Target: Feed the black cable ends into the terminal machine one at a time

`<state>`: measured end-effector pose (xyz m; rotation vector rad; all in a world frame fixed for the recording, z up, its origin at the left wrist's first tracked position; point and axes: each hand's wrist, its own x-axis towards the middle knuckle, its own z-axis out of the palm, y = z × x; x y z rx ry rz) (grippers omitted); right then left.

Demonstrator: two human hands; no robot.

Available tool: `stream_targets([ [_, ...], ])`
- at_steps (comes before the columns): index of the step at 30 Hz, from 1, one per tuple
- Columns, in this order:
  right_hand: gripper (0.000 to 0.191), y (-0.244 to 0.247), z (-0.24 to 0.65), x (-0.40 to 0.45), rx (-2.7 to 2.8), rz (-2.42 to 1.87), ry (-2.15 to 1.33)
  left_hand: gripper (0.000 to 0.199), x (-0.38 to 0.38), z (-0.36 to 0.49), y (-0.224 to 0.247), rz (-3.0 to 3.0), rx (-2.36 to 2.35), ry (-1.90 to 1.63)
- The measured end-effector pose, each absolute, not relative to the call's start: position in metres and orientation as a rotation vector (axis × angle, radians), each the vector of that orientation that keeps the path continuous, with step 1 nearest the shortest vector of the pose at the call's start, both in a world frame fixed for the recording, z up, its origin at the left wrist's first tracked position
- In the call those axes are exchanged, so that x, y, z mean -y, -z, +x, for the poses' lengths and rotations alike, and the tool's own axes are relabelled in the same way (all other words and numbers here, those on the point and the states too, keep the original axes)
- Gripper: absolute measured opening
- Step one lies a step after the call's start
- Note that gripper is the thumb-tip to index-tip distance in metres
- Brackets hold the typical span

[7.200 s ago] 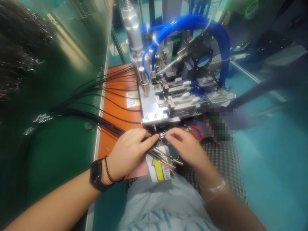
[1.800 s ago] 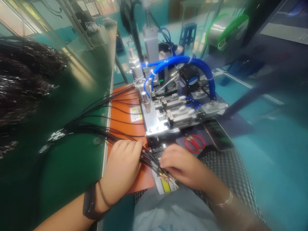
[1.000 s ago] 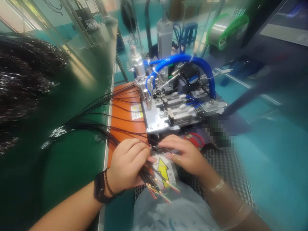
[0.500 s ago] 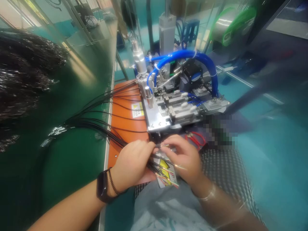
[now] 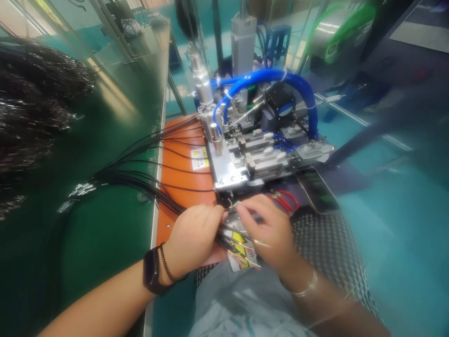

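My left hand (image 5: 198,234) is closed round a bundle of thin black cables (image 5: 171,203), with thumb and fingertip pinching one of them near the machine's front edge. Stripped ends with fine coloured wires (image 5: 245,255) fan out below and to the right of that hand. Thumb and forefinger of my right hand (image 5: 268,224) are pinched together at the tip of the single cable, on its small coloured wires. Just beyond both hands stands a machine with a metal plate (image 5: 229,175), where several other black cables end along its left edge.
An orange board (image 5: 182,171) with warning labels lies under the cables, beside a green table (image 5: 115,243). Red-handled pliers or scissors (image 5: 286,201) and a phone (image 5: 318,189) lie right of the machine. A thick blue hose (image 5: 270,77) arches above it. Dark shiny bundles (image 5: 38,93) are at left.
My right hand's fingertips have shifted slightly right and up along the cable tip, and its coloured wires now show spread between the hands. The left hand keeps its grip.
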<state>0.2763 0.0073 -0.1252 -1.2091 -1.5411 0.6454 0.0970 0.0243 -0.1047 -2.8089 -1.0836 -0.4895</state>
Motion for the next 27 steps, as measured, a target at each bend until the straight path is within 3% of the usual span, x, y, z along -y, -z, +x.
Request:
stream_targets([
  [7, 0.01, 0.126, 0.28, -0.011, 1.656, -1.193, -0.715, 0.024, -0.024, 0.098, 0.107, -2.83, 1.043, 0.39],
  [12, 0.014, 0.132, 0.289, -0.02, 1.769, -1.255, -0.662, 0.038, -0.026, 0.095, 0.11, -2.886, 1.057, 0.359],
  [20, 0.016, 0.146, 0.309, -0.025, 1.436, -1.395, -1.391, 0.032, -0.035, 0.098, 0.113, -2.917, 0.972, 0.3],
  [27, 0.013, 0.152, 0.307, -0.03, 1.343, -1.409, -1.437, 0.031, -0.036, 0.101, 0.111, -2.927, 0.995, 0.203],
])
